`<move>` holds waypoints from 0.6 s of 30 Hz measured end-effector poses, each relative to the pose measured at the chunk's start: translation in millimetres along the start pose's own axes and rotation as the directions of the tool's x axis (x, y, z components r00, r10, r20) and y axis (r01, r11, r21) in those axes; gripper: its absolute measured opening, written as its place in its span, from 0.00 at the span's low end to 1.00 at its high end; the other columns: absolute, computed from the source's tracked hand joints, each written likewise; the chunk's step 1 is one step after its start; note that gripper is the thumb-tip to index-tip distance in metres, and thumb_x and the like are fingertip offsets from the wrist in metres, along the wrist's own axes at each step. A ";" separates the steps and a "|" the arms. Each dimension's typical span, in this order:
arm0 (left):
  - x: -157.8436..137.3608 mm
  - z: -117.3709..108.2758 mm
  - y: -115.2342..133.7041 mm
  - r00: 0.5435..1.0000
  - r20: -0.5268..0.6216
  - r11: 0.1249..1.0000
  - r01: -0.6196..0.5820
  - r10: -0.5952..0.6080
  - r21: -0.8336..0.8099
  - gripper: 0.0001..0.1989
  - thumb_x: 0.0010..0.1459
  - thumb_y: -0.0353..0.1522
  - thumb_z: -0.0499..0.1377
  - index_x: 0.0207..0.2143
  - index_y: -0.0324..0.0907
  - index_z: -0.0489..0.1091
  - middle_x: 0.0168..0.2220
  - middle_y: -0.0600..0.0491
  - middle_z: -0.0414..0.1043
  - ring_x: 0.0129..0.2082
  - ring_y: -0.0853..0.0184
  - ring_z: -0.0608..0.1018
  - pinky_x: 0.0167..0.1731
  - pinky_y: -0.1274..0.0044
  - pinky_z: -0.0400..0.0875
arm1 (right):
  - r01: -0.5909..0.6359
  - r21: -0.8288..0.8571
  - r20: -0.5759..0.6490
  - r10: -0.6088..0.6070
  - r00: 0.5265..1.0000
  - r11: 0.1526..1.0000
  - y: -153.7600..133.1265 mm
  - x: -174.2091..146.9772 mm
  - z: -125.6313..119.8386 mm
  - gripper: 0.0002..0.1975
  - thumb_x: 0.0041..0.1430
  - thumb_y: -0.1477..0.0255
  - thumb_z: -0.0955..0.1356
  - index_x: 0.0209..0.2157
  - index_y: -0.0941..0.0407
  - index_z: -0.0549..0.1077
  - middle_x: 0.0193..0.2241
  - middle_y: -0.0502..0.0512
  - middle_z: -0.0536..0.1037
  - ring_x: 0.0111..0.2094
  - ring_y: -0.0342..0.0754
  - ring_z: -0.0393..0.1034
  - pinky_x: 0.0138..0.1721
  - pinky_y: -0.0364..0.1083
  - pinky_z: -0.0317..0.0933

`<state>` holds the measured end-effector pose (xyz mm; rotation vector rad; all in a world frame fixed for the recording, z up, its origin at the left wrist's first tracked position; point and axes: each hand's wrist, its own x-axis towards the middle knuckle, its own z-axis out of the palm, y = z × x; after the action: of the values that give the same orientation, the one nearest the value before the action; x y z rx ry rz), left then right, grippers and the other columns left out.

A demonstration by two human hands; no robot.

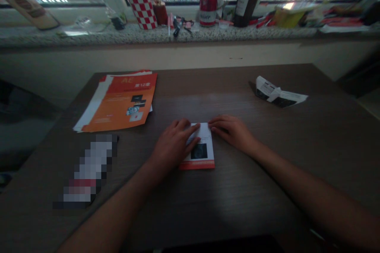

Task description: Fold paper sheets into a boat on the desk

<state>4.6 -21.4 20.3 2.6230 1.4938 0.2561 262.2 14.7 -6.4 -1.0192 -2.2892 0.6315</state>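
A folded sheet of paper (210, 151), white with a dark picture and a red-orange strip along its near edge, lies on the table in front of me. My left hand (175, 142) rests flat over its left part, fingers spread and pressing on it, so that side is hidden. At the far right corner of the sheet, my right hand (233, 132) has its thumb and fingertips closed together on the edge. Farther right stands a folded paper piece (279, 94) with raised wings, touched by neither hand.
A stack of printed sheets with an orange cover (118, 106) lies at the table's far left. Nearer is a pixelated phone-like object (92, 166). Behind the brown table (202, 87), a granite windowsill (103, 37) holds a red-and-white checkered container (141, 4), a red jug (208, 6) and clutter.
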 end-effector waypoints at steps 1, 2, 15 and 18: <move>0.1 1.0 -0.8 1.000 -0.002 1.000 0.001 -0.001 -0.002 0.21 0.72 0.40 0.58 0.65 0.47 0.69 0.55 0.45 0.72 0.51 0.53 0.73 0.53 0.62 0.72 | -0.024 0.026 -0.017 0.024 1.000 0.999 0.2 2.4 0.1 0.08 0.72 0.70 0.68 0.47 0.51 0.81 0.48 0.56 0.83 0.50 0.53 0.77 0.55 0.55 0.67; 0.3 1.9 -1.5 1.000 -0.005 1.000 0.001 -0.001 -0.005 0.21 0.72 0.40 0.58 0.65 0.47 0.69 0.55 0.45 0.72 0.52 0.53 0.73 0.53 0.62 0.72 | -0.049 0.043 -0.036 0.051 0.998 0.998 0.6 4.7 0.1 0.07 0.71 0.70 0.69 0.45 0.52 0.81 0.45 0.55 0.83 0.48 0.52 0.77 0.53 0.54 0.67; -0.2 6.2 -2.1 0.999 -0.035 0.999 0.011 -0.013 -0.049 0.22 0.71 0.40 0.59 0.65 0.48 0.70 0.54 0.45 0.71 0.51 0.53 0.73 0.52 0.63 0.71 | -0.145 -0.047 -0.071 0.141 0.987 0.988 10.3 27.4 0.1 0.02 0.63 0.73 0.74 0.36 0.55 0.78 0.40 0.56 0.76 0.40 0.51 0.71 0.43 0.50 0.65; 0.6 5.9 -1.6 0.999 -0.025 0.998 0.026 -0.027 -0.051 0.23 0.71 0.41 0.60 0.65 0.47 0.70 0.54 0.45 0.72 0.51 0.53 0.74 0.52 0.62 0.71 | -0.143 -0.042 -0.078 0.139 0.987 0.989 8.3 24.5 -0.7 0.03 0.62 0.73 0.75 0.36 0.55 0.78 0.40 0.56 0.75 0.41 0.51 0.71 0.44 0.50 0.65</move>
<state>4.7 -20.2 14.3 2.5686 1.5088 0.3218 253.2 38.8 -3.8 -1.2155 -2.1903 0.5877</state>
